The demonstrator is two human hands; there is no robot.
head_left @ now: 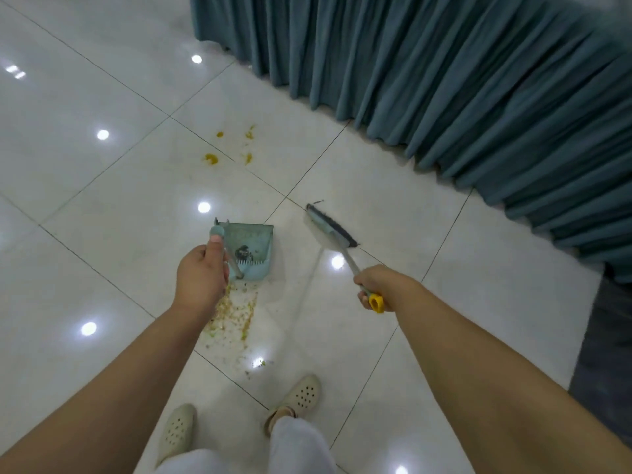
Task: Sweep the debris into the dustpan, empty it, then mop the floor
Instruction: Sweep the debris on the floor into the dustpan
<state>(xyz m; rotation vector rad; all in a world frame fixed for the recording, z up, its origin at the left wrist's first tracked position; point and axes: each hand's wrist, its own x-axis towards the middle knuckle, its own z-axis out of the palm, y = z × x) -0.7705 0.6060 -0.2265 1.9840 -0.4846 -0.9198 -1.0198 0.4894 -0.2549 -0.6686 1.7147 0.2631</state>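
Left hand [201,273] clenched around the upright handle of a light-blue dustpan [254,251], centre of frame, thumb up near the handle's cap; pan sits on the white tiled floor [102,200] with a dark clump and some bits inside. Right hand [383,287] gripping the broom [330,230] near its yellow handle end, centre-right; broom head lies right of the pan, apart from it, bristles facing the upper right, whether they touch the tile can't tell. Crumbly yellow-green debris [236,311] smeared just below the pan, more specks toward the person's feet. Four yellow blobs [232,147] above the pan, upper centre. Teal curtain [444,80] fills upper right. Beige perforated shoes [302,395] at bottom centre.
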